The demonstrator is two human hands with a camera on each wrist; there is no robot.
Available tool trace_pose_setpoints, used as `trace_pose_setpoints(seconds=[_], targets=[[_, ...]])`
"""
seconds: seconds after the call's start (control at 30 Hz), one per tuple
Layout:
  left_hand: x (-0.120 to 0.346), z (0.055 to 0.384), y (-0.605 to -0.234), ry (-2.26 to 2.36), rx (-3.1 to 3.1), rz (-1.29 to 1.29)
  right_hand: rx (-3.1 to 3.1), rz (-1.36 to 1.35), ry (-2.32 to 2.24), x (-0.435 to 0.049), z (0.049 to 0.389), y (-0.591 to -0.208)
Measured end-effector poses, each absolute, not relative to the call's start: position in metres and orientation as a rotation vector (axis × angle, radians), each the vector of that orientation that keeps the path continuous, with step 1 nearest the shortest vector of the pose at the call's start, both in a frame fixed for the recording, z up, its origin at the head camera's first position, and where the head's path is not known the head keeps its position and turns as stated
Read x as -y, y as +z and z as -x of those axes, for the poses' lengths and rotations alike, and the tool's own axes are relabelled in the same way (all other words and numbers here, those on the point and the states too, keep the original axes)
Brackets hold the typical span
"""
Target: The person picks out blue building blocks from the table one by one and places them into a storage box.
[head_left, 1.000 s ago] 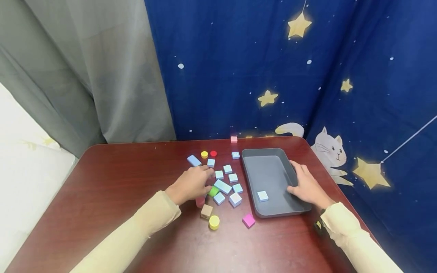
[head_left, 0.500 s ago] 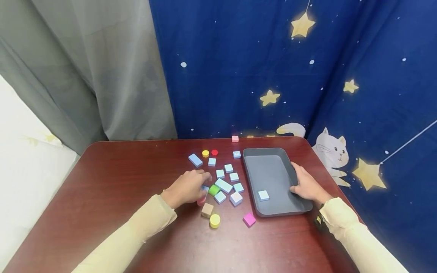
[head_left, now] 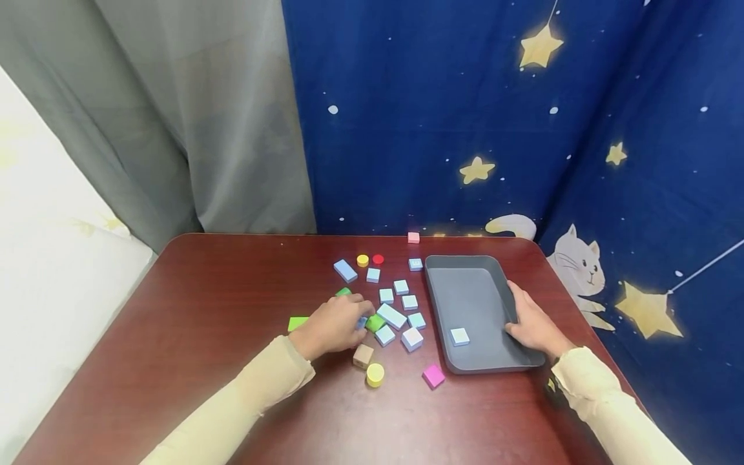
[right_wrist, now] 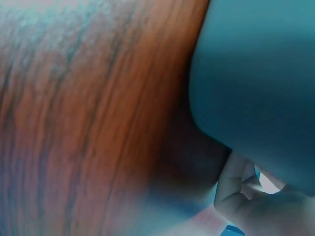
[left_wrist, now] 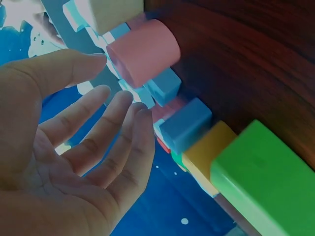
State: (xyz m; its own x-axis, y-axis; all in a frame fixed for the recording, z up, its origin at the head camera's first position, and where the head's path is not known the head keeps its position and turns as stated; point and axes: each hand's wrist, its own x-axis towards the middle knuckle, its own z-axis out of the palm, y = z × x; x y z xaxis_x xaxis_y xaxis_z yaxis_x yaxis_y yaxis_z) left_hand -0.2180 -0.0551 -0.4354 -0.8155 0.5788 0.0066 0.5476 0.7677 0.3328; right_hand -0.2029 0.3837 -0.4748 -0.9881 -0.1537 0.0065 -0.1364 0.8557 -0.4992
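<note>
Fingers of the left hand: loosely bent, thumb standing off, wide gap, nothing between them. Right hand: thumb inside the grey tray, fingers over the outside of its right wall, so gripping it.

Closest to the left fingers: pink cylinder, just past the thumb tip in the left wrist view; contact, can't tell. Near it a small blue block, then a larger blue block off the little-finger side, followed by a yellow block and a green block.

Head view: lime arched block just right of the left fingertips. Wooden cube just on the person's side of the left thumb, yellow cylinder right beside it.

Further right of those fingertips: long light-blue block among light-blue tiles, plus a pale blue cube. Magenta block lies between the two hands, closer to the person. One light-blue tile sits in the tray, left of the right thumb.

Beyond the left fingers: blue oblong, yellow disc, red disc. Pink block at the table's far edge. Blue star curtain behind.
</note>
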Motion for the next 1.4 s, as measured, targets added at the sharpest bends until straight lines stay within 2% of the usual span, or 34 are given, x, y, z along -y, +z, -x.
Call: trace_pose_setpoints(seconds=[0.43, 0.7, 0.77, 1.07, 1.23, 1.4], targets=[[0.03, 0.227, -0.448, 0.207, -2.965, -0.827, -2.987, 0.269, -0.831, -0.387, 0.2, -0.476], [0.034, 0.222, -0.448, 0.21, -2.971, -0.662, -3.074, 0.377, -0.801, -0.408, 0.237, -0.524], [0.035, 0.222, -0.449, 0.209, -2.965, -0.648, -3.073, 0.391, -0.808, -0.408, 0.24, -0.526], [0.033, 0.226, -0.447, 0.184, -3.038, -0.709, -3.038, 0.397, -0.88, -0.392, 0.224, -0.498], [0.03, 0.234, -0.446, 0.111, -3.067, -0.77, -3.061, 0.35, -0.853, -0.394, 0.215, -0.498], [0.028, 0.25, -0.449, 0.074, -3.06, -0.941, -3.012, 0.291, -0.833, -0.388, 0.203, -0.48]])
